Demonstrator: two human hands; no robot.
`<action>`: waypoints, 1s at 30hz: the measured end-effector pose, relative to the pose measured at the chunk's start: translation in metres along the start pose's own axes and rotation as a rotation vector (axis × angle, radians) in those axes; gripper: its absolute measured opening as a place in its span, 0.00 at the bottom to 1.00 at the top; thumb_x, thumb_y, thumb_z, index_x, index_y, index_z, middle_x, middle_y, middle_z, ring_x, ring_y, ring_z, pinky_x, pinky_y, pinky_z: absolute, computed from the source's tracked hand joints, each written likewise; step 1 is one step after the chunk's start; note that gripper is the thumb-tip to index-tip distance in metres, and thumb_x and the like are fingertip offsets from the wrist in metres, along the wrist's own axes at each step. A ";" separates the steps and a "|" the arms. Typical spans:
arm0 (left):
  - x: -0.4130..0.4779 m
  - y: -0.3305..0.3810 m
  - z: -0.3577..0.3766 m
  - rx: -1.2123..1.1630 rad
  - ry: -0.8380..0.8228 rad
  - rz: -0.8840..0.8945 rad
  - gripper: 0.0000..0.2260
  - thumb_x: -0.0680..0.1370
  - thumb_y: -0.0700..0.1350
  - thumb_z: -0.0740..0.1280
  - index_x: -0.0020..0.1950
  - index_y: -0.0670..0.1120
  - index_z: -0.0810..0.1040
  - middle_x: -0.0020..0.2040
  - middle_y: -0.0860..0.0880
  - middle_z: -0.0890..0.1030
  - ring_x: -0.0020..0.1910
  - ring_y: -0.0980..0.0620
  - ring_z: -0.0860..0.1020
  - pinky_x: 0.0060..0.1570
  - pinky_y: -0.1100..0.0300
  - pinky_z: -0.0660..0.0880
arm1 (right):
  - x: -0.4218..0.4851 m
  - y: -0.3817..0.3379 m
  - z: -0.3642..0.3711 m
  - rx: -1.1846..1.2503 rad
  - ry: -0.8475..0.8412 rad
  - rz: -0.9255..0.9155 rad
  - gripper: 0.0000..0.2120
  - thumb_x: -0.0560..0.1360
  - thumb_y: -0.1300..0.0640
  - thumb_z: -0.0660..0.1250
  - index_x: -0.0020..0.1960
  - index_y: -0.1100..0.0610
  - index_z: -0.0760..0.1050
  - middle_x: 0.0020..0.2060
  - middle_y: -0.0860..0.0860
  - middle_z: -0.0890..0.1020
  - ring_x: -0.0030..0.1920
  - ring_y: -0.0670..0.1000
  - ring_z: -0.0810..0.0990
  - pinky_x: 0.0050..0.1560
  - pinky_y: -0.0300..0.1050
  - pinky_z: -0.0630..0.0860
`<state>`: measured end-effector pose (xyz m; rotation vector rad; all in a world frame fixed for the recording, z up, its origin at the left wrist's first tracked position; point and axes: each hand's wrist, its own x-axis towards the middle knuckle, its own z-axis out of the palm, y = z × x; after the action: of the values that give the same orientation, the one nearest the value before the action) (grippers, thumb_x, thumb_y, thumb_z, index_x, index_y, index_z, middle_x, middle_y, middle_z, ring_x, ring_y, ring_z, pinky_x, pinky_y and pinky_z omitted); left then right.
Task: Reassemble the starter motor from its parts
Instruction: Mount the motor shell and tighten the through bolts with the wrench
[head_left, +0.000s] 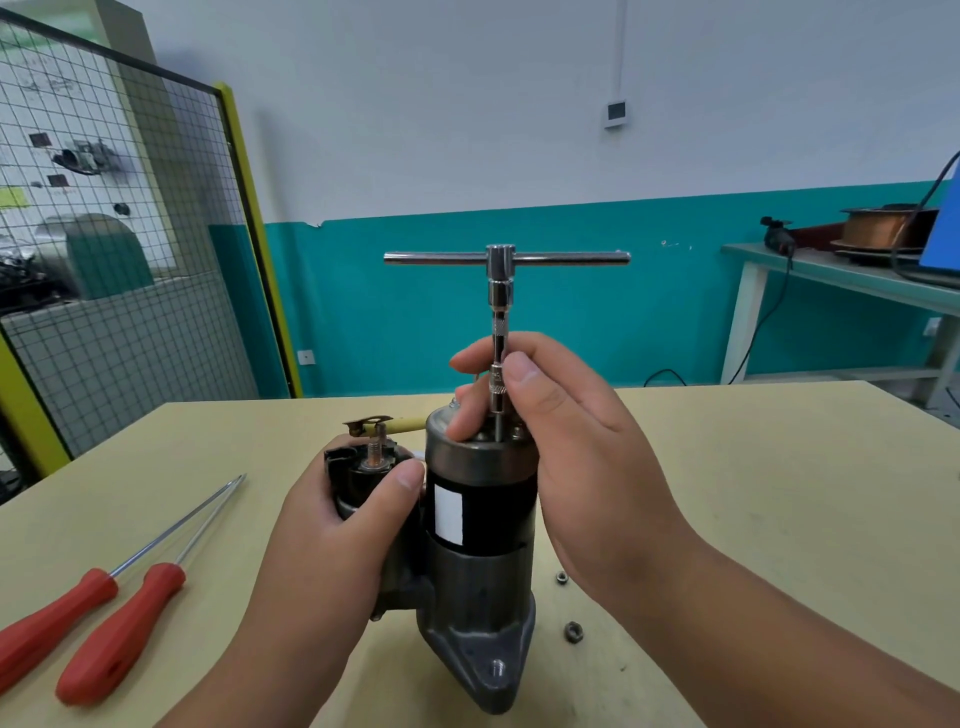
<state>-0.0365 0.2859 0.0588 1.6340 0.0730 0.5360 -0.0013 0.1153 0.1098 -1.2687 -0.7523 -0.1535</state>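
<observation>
The starter motor (480, 525) stands upright on the table, a black cylinder with a white label on a grey cast nose. My left hand (337, 525) grips the black solenoid (363, 467) on its left side, thumb across the front. A chrome T-handle socket wrench (501, 291) stands vertically on the motor's top end cap. My right hand (566, 431) pinches the wrench's shaft between thumb and fingers just above the cap. The crossbar is free above my hands. The wrench tip and the bolt under it are hidden by my fingers.
Two red-handled screwdrivers (104, 618) lie at the table's left. Two loose nuts (572, 631) sit on the table right of the motor's base. A wire-mesh guard with a yellow frame stands at the left; a green bench with a wire spool (878, 228) stands at the far right.
</observation>
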 end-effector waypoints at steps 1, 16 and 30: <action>0.000 -0.001 0.000 0.009 -0.002 0.008 0.19 0.62 0.69 0.71 0.49 0.63 0.85 0.41 0.53 0.87 0.38 0.49 0.86 0.22 0.59 0.75 | 0.000 0.000 0.000 0.005 0.001 0.003 0.14 0.83 0.49 0.56 0.53 0.47 0.81 0.40 0.51 0.85 0.46 0.48 0.83 0.51 0.35 0.78; 0.000 0.001 0.000 -0.026 0.001 -0.034 0.13 0.66 0.62 0.74 0.50 0.63 0.85 0.43 0.52 0.88 0.41 0.47 0.88 0.27 0.51 0.81 | 0.000 0.000 0.002 -0.047 0.010 -0.037 0.08 0.83 0.48 0.59 0.53 0.48 0.77 0.39 0.50 0.85 0.46 0.47 0.83 0.53 0.32 0.77; 0.003 -0.007 -0.001 -0.012 -0.002 -0.012 0.21 0.63 0.68 0.72 0.52 0.62 0.85 0.45 0.52 0.88 0.46 0.44 0.88 0.35 0.42 0.85 | 0.001 0.000 0.001 -0.057 0.003 -0.017 0.12 0.84 0.48 0.57 0.51 0.47 0.79 0.40 0.50 0.85 0.46 0.48 0.83 0.53 0.36 0.78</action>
<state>-0.0326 0.2891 0.0532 1.6213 0.0777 0.5243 -0.0011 0.1162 0.1103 -1.3161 -0.7606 -0.1913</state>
